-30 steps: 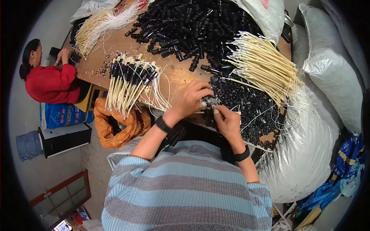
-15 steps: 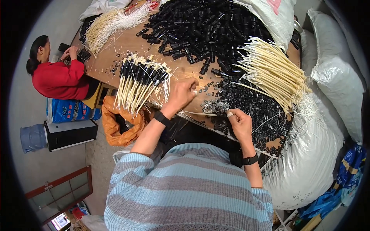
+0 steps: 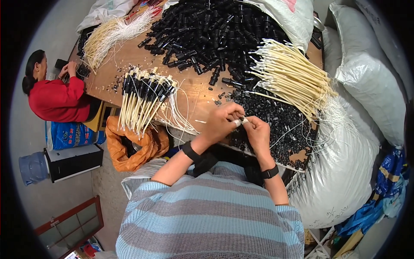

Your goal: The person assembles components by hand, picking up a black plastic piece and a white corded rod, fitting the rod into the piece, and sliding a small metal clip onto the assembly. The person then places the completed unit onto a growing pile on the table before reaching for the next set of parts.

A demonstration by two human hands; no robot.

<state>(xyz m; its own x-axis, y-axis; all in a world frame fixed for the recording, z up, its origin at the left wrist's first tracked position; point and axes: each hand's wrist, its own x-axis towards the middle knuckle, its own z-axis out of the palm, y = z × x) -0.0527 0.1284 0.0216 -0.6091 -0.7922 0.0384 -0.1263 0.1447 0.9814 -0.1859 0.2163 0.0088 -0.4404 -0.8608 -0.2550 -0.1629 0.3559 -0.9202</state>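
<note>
Over the table's near edge, my left hand (image 3: 220, 124) and my right hand (image 3: 259, 136) meet fingertip to fingertip. Both are closed in a pinch, with white wraps on fingertips of each. A small dark piece seems to sit between them, mostly covered by the fingers. Left of my left hand pokes the pale tip of a thin cream rod (image 3: 200, 121); the rest is behind that hand, toward my right fingers. Small black plastic parts (image 3: 276, 116) lie spread beside my right hand. To the left, a bunch of cream rods with black sockets (image 3: 144, 99) hangs over the edge.
Black lamp-socket-like parts (image 3: 215, 34) are heaped at the back. A bundle of cream rods (image 3: 293, 77) lies at right, another pale bundle (image 3: 116, 36) far left. White sacks (image 3: 340, 168) crowd the right side. An orange bag (image 3: 136, 149) stands below; a person in red (image 3: 58, 95) works at left.
My left hand has moved right and down to meet my right fingers, covering most of the cream rod. The whole view has shifted slightly.
</note>
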